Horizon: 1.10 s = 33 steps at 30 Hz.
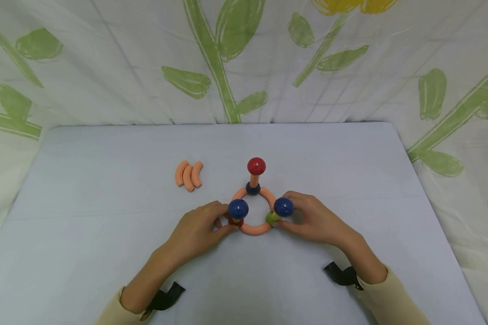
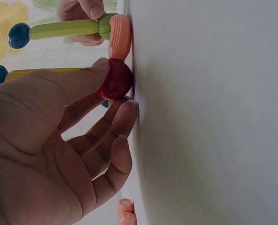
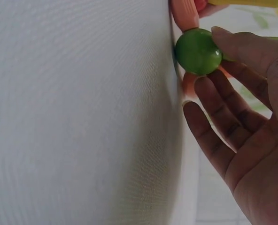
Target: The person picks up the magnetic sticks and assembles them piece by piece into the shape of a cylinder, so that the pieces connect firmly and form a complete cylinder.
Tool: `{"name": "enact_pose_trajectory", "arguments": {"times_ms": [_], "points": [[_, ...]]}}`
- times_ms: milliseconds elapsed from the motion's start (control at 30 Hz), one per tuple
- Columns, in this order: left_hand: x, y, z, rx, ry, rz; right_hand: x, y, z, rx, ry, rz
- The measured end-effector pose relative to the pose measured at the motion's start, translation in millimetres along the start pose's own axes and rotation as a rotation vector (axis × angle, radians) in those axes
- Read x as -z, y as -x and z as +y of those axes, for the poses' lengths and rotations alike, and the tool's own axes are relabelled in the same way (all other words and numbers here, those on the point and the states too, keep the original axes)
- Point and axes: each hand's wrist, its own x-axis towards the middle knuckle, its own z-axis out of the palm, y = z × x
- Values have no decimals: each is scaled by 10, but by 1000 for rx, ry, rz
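The left hand (image 1: 199, 230) pinches the red ball (image 2: 115, 78) at the orange ring (image 1: 254, 229). The right hand (image 1: 315, 219) pinches the green ball (image 3: 198, 51) opposite. Three curved orange pieces (image 1: 189, 174) lie apart.

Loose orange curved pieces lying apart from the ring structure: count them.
3. The loose orange curved plastic pieces lie side by side on the white table, left of the ring structure. None seem hidden.
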Motion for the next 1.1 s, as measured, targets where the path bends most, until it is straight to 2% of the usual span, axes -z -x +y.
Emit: {"name": "enact_pose_trajectory", "arguments": {"times_ms": [267, 500, 700, 800, 900, 1100], "points": [[8, 6, -1, -8, -4, -6, 5, 0, 2, -27, 10, 12], [42, 14, -12, -13, 19, -21, -11, 10, 9, -66, 75, 5], [130, 35, -79, 54, 30, -30, -8, 13, 7, -91, 102, -16], [186, 29, -132, 74, 16, 7, 5, 15, 5, -91, 108, -22], [261, 7, -193, 80, 1, 72, 23, 16, 1, -91, 111, -29], [463, -66, -322, 99, 4, 185, 86, 33, 15, -84, 87, -88]]}}
